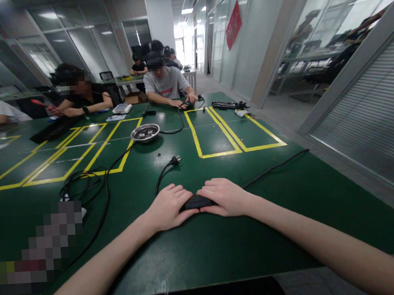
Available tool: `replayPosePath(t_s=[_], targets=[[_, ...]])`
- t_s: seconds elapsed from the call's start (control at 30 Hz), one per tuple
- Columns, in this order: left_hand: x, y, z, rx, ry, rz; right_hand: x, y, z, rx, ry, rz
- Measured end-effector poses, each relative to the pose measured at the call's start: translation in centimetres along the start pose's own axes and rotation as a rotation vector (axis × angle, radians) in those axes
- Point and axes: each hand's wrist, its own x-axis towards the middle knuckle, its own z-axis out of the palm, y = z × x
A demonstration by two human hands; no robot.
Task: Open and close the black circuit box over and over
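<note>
Both of my hands are closed on a black power adapter [197, 202] near the front of the green table. My left hand [170, 206] grips its left end and my right hand [224, 196] its right end, the fingertips almost meeting in the middle. From under the left hand a short black cord curves up to a power plug [175, 161] with metal prongs, lying beyond my hands. A thinner black cable [275, 168] runs from behind my right hand toward the table's right edge. My fingers hide both ends of the adapter.
Yellow tape outlines [221, 154] mark the green table [204, 263]. A metal bowl [145, 129] holds small metal parts. Tangled black cables [82, 181] and a blurred object [46, 245] lie at left. A black tripod [229, 105] rests near the far edge, where other people [168, 80] sit.
</note>
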Motion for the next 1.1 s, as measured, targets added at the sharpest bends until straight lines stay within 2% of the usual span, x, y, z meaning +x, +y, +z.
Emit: replayPosePath(t_s=[0.13,0.23,0.37,0.43,0.5,0.6,0.73,0.87,1.1], targets=[[0.1,0.1,0.1,0.009,-0.005,0.007,0.0,-0.1,0.3,-0.009,0.038,-0.027],[0.1,0.6,-0.2,-0.062,0.005,-0.083,-0.3,0.0,0.5,-0.095,0.087,-0.08],[0.1,1.3,-1.0,-0.349,-0.07,-0.339,-0.6,0.0,0.4,-0.22,0.224,-0.19],[0.0,1.4,-1.3,-0.508,-0.119,-0.397,-0.5,-0.1,0.3,-0.214,0.257,-0.185],[-0.1,1.3,-1.5,-0.589,-0.104,-0.415,-0.3,-0.2,0.4,-0.154,0.22,-0.172],[-0.4,1.1,-1.1,-0.469,0.0,-0.371,0.1,-0.4,0.5,0.016,0.099,-0.039],[-0.5,0.9,-0.5,-0.175,0.098,-0.193,0.1,-0.7,0.7,0.223,0.001,0.195],[-0.6,0.5,-0.3,-0.079,0.097,-0.128,-0.2,-0.8,0.7,0.217,0.013,0.24],[-0.7,0.2,-0.2,-0.076,0.088,-0.109,-0.1,-0.6,0.3,0.177,0.008,0.179]])
